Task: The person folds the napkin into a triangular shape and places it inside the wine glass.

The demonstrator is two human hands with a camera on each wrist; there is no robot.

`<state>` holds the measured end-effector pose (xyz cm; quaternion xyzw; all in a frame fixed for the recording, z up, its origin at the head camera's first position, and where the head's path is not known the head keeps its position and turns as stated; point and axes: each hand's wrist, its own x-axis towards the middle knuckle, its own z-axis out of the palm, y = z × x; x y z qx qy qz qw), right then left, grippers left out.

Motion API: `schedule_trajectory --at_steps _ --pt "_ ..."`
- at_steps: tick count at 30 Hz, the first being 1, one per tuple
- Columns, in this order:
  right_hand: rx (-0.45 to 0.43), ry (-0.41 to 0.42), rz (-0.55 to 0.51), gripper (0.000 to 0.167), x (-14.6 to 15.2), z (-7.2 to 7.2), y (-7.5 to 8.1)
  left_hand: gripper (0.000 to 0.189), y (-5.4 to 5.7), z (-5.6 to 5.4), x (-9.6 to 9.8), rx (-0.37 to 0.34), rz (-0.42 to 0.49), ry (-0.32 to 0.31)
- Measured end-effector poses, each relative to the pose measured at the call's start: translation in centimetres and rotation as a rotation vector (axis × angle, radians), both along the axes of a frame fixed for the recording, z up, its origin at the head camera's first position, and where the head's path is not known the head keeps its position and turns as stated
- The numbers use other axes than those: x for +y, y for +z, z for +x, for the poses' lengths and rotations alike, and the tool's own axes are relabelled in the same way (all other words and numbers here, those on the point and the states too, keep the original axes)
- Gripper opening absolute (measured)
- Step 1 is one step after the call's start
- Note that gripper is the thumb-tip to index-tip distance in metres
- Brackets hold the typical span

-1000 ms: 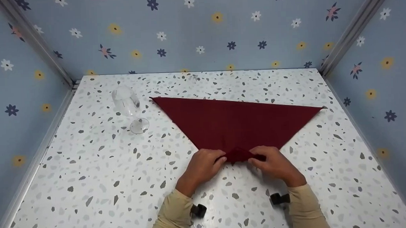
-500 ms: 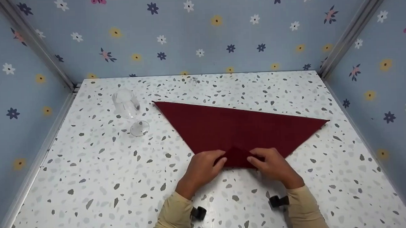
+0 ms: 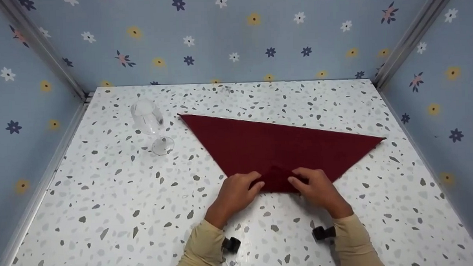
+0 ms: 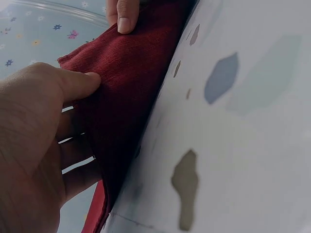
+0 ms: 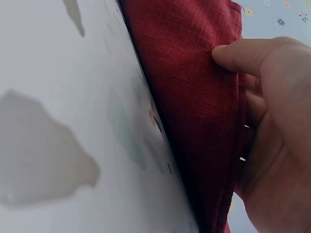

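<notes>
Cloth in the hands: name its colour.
The cloth is plain dark red, seen best in the head view.

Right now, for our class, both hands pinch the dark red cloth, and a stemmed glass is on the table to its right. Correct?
Wrong side: the head view shows the stemmed glass on the table to the left of the dark red cloth, which the left hand and right hand pinch.
</notes>
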<state>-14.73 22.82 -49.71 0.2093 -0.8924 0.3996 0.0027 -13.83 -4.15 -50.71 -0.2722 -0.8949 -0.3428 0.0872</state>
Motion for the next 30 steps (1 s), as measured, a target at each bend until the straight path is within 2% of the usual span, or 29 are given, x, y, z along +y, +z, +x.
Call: schedule_trajectory --at_steps 7,14,20,26,30 --pt "-0.063 0.006 0.018 0.006 0.78 -0.03 -0.23 0.021 -0.13 0.04 -0.01 -0.034 0.01 0.018" --pt "-0.12 -0.025 0.02 0.006 0.64 0.0 0.0 0.023 -0.29 -0.06 -0.06 -0.053 0.029 0.044" --pt "-0.111 -0.049 0.046 0.012 0.81 -0.08 -0.12 0.026 -0.28 -0.14 0.04 -0.07 0.024 0.092" --pt "-0.12 -0.107 0.131 0.009 0.76 -0.15 0.16 0.034 -0.03 -0.38 -0.17 -0.087 0.022 0.13" --pt "-0.142 -0.133 0.18 0.013 0.69 -0.06 0.45 0.032 0.21 -0.56 -0.6 -0.146 0.016 0.122"
